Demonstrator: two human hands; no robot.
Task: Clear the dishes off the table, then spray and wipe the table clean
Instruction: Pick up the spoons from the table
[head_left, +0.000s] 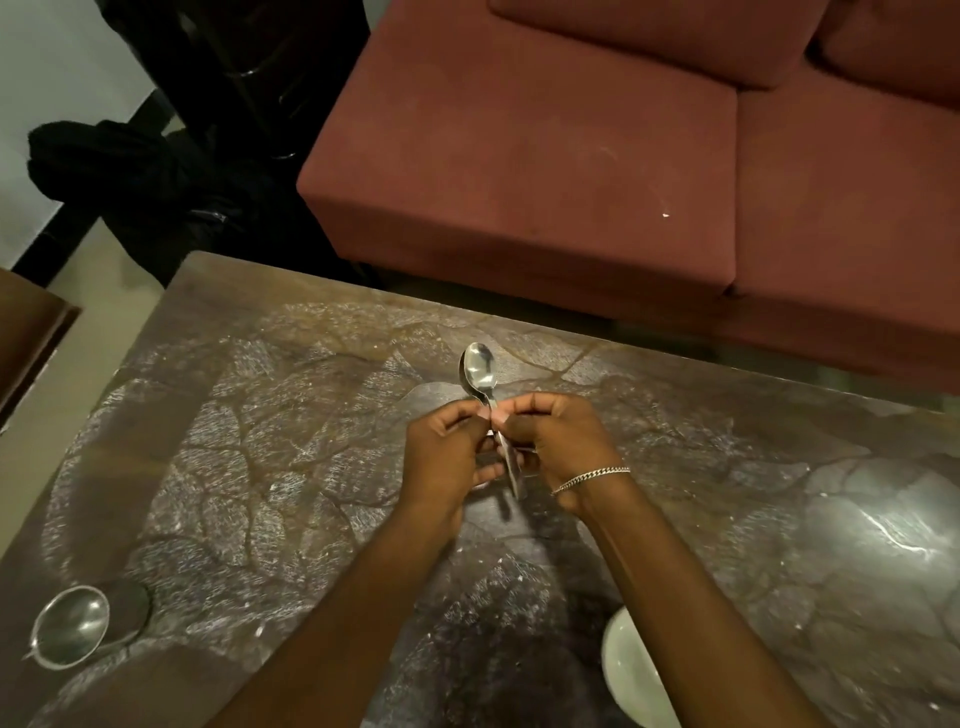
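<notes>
A metal spoon (479, 370) is held above the middle of the dark stone-patterned table (249, 441), bowl pointing away from me. My left hand (447, 457) and my right hand (558, 447) both pinch its handle, fingers closed around it; there may be more than one piece of cutlery in the grip, which I cannot tell. A silver chain sits on my right wrist. A small clear glass bowl (70, 631) stands at the table's near left corner. A white dish (631, 670) lies at the near edge, partly hidden by my right forearm.
A red sofa (571, 156) runs along the table's far side, close to its edge. Dark clothing or bags (156, 176) are piled on the floor at the far left. A brown piece of furniture (26, 332) sits at the left edge.
</notes>
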